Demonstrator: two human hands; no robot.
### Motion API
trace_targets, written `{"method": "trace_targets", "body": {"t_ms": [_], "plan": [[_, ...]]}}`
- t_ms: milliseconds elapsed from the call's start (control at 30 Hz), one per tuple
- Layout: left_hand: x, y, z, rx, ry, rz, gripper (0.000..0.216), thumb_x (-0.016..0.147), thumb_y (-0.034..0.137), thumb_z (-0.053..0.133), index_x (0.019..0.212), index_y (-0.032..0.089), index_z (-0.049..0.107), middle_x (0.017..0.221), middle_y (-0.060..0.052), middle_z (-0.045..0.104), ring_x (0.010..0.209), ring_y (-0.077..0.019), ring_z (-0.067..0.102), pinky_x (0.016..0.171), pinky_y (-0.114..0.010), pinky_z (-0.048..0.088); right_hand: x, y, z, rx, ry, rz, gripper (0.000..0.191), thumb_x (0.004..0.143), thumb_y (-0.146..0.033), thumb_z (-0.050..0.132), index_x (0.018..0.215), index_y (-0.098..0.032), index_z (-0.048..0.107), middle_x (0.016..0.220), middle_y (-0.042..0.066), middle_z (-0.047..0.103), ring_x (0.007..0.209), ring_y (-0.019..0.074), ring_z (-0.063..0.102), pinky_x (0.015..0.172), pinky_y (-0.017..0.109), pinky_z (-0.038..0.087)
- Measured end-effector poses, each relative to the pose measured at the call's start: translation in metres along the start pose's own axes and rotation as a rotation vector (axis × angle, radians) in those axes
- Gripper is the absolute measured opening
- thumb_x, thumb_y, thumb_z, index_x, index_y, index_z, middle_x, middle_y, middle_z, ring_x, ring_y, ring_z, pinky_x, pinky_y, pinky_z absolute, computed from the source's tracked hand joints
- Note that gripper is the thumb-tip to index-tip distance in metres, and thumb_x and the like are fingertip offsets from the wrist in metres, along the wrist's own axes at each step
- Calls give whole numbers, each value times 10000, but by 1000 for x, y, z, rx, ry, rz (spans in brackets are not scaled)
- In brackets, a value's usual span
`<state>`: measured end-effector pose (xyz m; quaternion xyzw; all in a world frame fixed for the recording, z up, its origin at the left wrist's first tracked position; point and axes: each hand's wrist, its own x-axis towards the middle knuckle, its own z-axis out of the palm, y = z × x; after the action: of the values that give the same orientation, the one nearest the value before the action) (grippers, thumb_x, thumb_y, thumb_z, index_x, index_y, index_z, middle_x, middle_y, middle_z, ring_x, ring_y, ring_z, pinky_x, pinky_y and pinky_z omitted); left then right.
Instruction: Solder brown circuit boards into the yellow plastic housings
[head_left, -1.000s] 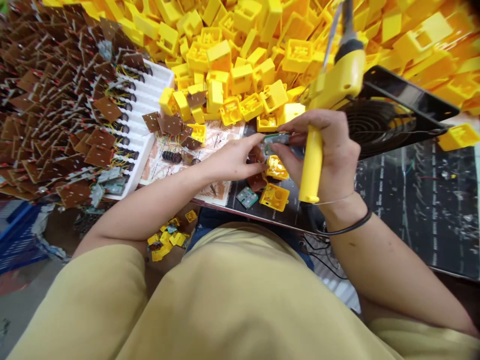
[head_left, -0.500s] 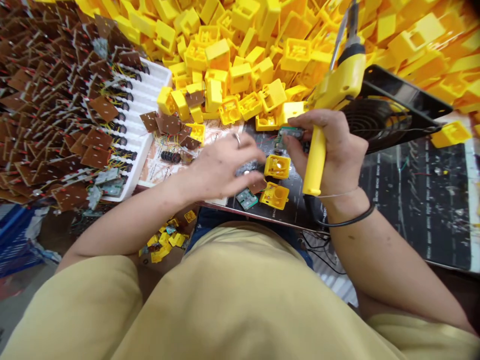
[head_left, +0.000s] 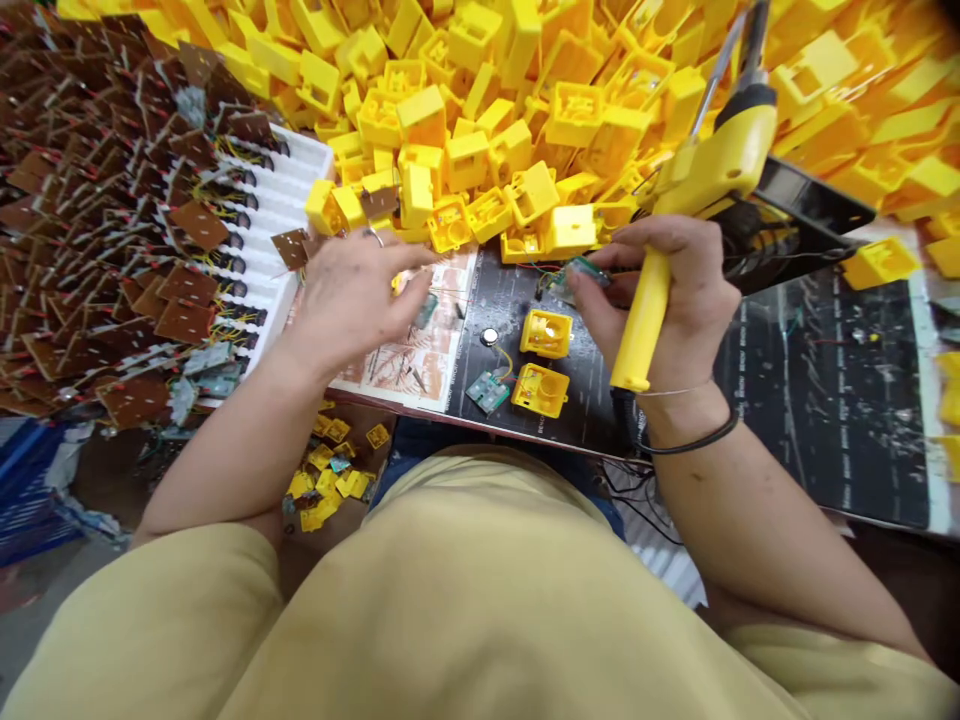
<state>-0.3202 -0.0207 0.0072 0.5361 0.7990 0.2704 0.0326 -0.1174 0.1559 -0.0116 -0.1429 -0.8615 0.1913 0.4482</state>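
My right hand (head_left: 667, 300) grips the handle of a yellow soldering gun (head_left: 701, 165), its metal tip pointing up and away. Between that hand's thumb and fingertips is a small green circuit board (head_left: 581, 275) with thin wires. My left hand (head_left: 360, 295) is at the left of the work surface, over small parts that it mostly hides, its thumb and index finger apart. A greenish piece (head_left: 427, 310) shows by its thumb. Between my hands lie two open yellow housings (head_left: 546, 334), a round metal disc (head_left: 489, 337) and a wired green board (head_left: 488, 391).
Yellow housings (head_left: 472, 45) are heaped across the back. A white foam tray (head_left: 300, 160) holds many brown circuit boards (head_left: 112, 230) at left. Behind the soldering gun stands a black fan (head_left: 806, 210). More yellow parts (head_left: 330, 480) lie below the table edge.
My left hand has moved left, away from the two yellow housings. The brown piece seen beneath its fingers there no longer shows. My right hand with the soldering gun has shifted slightly right.
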Motion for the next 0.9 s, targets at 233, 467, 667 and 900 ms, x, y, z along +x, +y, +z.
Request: {"method": "trace_targets", "body": {"t_ms": [233,467,667,900], "plan": [[13,32,50,-661,48,117,312,1013,461,596,1050,223,794,1181,-51,786,1187,-218,687,1093,-430,504,-8,-28,0,74,131,-2,346,904,-247,758,1169,-337,555,1025,-17,600,820,140,728,605,234,642],[22,64,72,-1468,-75,-194,86,962,242,668,927,199,733,994,8,809,1055,-150,756,1008,-308,574,-25,-28,-1,47,155,-55,396,901,-217,751,1206,-300,513,995,-36,603,792,117,714,616,211,646],[19,47,50,-1070,-157,-139,91,901,227,688,919,166,753,835,0,773,791,-115,727,787,-245,581,-32,0,-21,88,-217,-145,480,903,-421,764,1284,-297,501,1243,78,700,1181,279,707,942,446,657],[13,40,50,-262,-243,60,156,865,141,649,950,151,780,823,-16,783,764,-153,703,757,-271,515,-38,31,-19,-58,-465,-208,340,961,-315,670,1272,-255,546,1165,71,740,1065,233,726,993,443,603]]}}
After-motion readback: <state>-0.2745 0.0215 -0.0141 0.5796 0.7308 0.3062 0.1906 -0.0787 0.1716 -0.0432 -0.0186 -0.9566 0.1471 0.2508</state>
